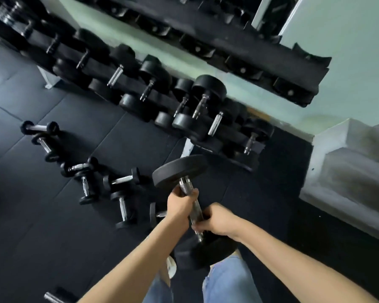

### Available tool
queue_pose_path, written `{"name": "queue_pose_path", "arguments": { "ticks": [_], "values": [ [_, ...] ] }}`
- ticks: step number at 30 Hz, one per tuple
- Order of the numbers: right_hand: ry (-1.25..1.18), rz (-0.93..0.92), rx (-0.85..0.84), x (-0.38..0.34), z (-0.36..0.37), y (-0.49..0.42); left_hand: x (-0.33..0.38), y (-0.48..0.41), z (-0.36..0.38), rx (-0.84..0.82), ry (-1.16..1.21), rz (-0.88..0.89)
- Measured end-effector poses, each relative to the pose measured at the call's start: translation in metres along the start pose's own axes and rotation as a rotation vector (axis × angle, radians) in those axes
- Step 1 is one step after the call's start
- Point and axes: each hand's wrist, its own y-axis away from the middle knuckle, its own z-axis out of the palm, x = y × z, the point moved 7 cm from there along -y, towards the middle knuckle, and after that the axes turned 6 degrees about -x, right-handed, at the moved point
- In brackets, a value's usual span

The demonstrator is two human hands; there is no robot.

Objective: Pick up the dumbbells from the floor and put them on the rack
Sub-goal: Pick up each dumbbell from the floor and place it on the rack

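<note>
Both hands hold one large black dumbbell (pixel 179 171) by its chrome handle, lifted off the floor in front of me. My left hand (pixel 181 204) grips the upper part of the handle. My right hand (pixel 214 219) grips the lower part, near the lower head. The dumbbell is tilted, its far head pointing towards the rack (pixel 206 130). The rack's lower tier carries a row of black dumbbells; its upper tier (pixel 239 60) shows mostly bare cradles. Several smaller dumbbells (pixel 83 184) lie scattered on the black floor mat to my left.
A grey concrete step (pixel 348 171) stands at the right, against a pale green wall. The rack's white foot (pixel 187 147) rests on the mat just beyond the held dumbbell. Another chrome handle (pixel 53 298) shows at the bottom left edge. My jeans-clad legs are below.
</note>
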Motion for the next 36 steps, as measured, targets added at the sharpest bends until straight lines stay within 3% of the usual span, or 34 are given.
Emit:
{"name": "queue_pose_path", "arguments": {
  "ticks": [9,18,23,30,36],
  "values": [
    [-0.104,-0.018,0.092,-0.047,-0.133,-0.024,0.119,-0.059,0.087,-0.014,-0.144,-0.075],
    [-0.094,-0.048,0.163,-0.049,-0.336,-0.058,0.233,-0.140,0.247,0.028,-0.284,-0.090],
    [-0.121,-0.076,0.248,-0.031,-0.447,-0.064,0.288,-0.167,0.350,-0.085,-0.302,-0.040],
    [-0.273,-0.111,0.350,0.007,-0.563,-0.070,0.332,-0.199,0.479,-0.231,-0.352,-0.010],
    [-0.320,-0.120,0.403,0.045,-0.619,-0.091,0.334,-0.231,0.551,-0.276,-0.474,-0.013]
  ]
}}
